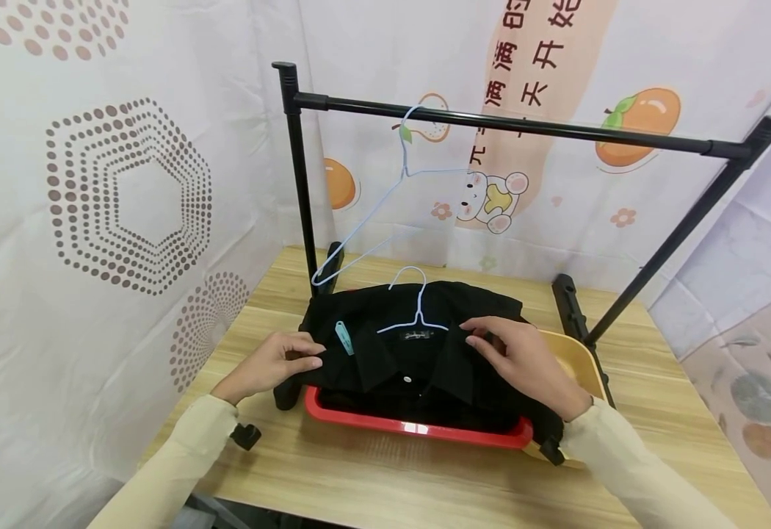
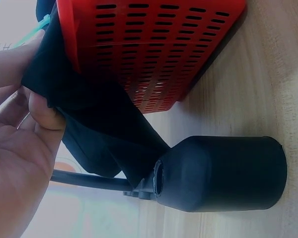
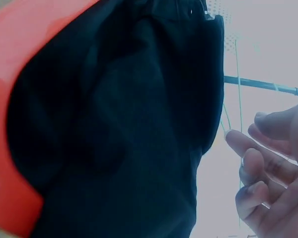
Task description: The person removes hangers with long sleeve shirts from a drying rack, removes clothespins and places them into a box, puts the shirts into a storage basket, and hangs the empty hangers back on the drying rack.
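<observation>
A black collared shirt (image 1: 418, 397) with a white button lies over a red basket (image 1: 418, 428). The hook of a light blue hanger (image 1: 420, 305) rises from its neck, the hanger's arms running in under the collar. My left hand (image 1: 286, 361) pinches the cloth at the shirt's left shoulder; in the left wrist view the black fabric (image 2: 89, 114) passes between thumb and fingers. Beside that hand, a slim teal clip (image 1: 344, 338) lies on the shirt. Over the right side of the collar hovers my right hand (image 1: 518, 356), its fingers (image 3: 253, 166) loosely bent with nothing between them.
A black rack, its bar (image 1: 524, 125) crossing above the shirt, stands on the wooden table (image 1: 385, 477). Another light blue hanger (image 1: 359, 224) hangs from the bar. To the right, a yellow basket (image 1: 577, 360) sits partly under the shirt. Printed curtains (image 1: 128, 411) surround the table.
</observation>
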The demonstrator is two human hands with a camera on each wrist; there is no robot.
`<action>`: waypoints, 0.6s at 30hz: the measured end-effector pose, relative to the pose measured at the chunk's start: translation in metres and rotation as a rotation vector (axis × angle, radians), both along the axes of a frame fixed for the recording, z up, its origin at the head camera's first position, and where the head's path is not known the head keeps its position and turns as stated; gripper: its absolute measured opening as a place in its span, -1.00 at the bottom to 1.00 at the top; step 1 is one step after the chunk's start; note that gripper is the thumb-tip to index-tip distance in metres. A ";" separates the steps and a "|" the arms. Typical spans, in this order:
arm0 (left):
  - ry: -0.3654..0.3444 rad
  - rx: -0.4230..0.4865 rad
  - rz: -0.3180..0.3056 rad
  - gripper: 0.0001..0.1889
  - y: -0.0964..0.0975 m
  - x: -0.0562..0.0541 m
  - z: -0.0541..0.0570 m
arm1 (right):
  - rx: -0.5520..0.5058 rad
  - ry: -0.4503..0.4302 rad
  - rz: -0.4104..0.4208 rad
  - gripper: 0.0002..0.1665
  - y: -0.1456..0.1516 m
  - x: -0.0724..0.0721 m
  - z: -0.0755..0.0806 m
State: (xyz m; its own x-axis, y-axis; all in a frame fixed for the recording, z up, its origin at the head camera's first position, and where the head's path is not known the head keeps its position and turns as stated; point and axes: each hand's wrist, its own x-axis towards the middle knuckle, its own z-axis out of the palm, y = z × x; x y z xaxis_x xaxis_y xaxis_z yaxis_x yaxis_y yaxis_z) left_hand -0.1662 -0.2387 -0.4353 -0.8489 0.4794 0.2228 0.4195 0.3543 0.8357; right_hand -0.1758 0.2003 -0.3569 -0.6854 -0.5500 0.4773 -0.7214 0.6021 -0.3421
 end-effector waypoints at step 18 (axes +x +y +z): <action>0.025 -0.013 0.010 -0.75 0.000 0.000 -0.002 | -0.030 -0.108 0.125 -0.75 -0.042 -0.004 0.009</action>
